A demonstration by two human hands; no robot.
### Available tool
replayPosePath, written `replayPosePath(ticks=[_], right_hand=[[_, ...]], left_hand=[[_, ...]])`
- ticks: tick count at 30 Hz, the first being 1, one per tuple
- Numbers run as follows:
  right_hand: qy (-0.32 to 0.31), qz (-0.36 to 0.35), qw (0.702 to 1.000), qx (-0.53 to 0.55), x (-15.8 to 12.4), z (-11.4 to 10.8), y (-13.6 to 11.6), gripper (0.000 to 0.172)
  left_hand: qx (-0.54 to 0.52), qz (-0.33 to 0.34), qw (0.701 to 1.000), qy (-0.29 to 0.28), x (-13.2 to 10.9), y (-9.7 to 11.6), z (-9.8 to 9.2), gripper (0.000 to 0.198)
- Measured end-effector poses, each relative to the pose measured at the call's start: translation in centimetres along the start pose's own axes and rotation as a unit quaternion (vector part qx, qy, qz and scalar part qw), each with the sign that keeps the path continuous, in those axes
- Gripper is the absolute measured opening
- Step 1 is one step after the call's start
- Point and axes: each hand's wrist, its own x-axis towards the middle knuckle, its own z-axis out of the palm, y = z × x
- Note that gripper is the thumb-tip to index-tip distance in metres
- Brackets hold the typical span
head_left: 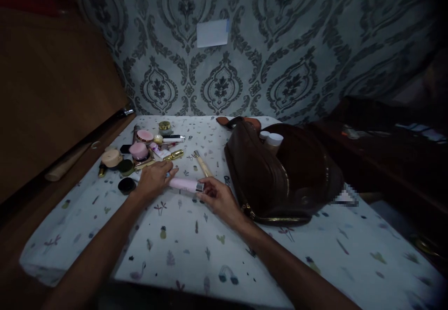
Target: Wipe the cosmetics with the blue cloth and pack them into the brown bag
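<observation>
A pale pink tube (185, 185) with a silver end lies level between my hands, low over the patterned cloth. My left hand (154, 178) is closed over its left part, which the fingers partly hide. With bent fingers, my right hand (220, 201) grips the silver end. Just behind the tube is a slim tan and silver stick (202, 163). Beside my left hand lie a black-lidded jar (126, 186), a dark green round jar (126, 166), a pink jar (139, 151) and a gold tube (174, 155).
An unzipped brown leather bag (259, 179) stands at the right, with white-capped bottles (274, 139) in its opening. More cosmetics, including a beige-lidded jar (112, 158) and a gold-lidded jar (164, 126), cluster at the left. A wooden panel (59, 81) rises beside them; patterned wallpaper (220, 81) is behind.
</observation>
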Motion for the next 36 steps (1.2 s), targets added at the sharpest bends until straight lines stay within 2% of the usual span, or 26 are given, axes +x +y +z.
replayPosePath(ticks=[5, 10, 15, 19, 23, 30, 33, 36], right_hand=[[-0.016, 0.060, 0.993, 0.099, 0.1, 0.0, -0.3, 0.027], [-0.016, 0.097, 0.976, 0.195, 0.4, 0.0, -0.2, 0.035], [-0.010, 0.090, 0.976, 0.198, 0.1, 0.1, -0.4, 0.037], [-0.024, 0.059, 0.981, 0.184, -0.1, 0.4, -0.5, 0.032], [-0.019, 0.061, 0.983, 0.174, 0.0, 0.4, -0.2, 0.032], [-0.004, 0.056, 0.983, 0.173, 0.5, -0.2, -0.2, 0.035], [0.015, 0.057, 0.983, 0.175, 0.6, -0.7, -0.5, 0.037], [0.036, 0.054, 0.982, 0.175, 0.6, -0.9, -1.0, 0.036]], left_hand=[[0.009, 0.001, 1.000, 0.017, 0.1, 0.1, 0.2, 0.036], [0.048, 0.055, 0.996, 0.054, 0.0, 0.4, 0.4, 0.033], [0.075, 0.130, 0.985, 0.088, -0.2, 3.4, 0.4, 0.033], [0.077, 0.168, 0.981, 0.053, -0.3, 6.0, 0.4, 0.030], [0.068, 0.140, 0.988, -0.004, -0.2, 6.5, 0.3, 0.030], [0.036, 0.047, 0.993, -0.104, 0.3, 5.0, -0.8, 0.034], [0.002, 0.009, 0.993, -0.115, 0.3, 4.0, -0.7, 0.032], [-0.041, -0.014, 0.994, -0.100, 0.2, 2.9, -0.2, 0.032]])
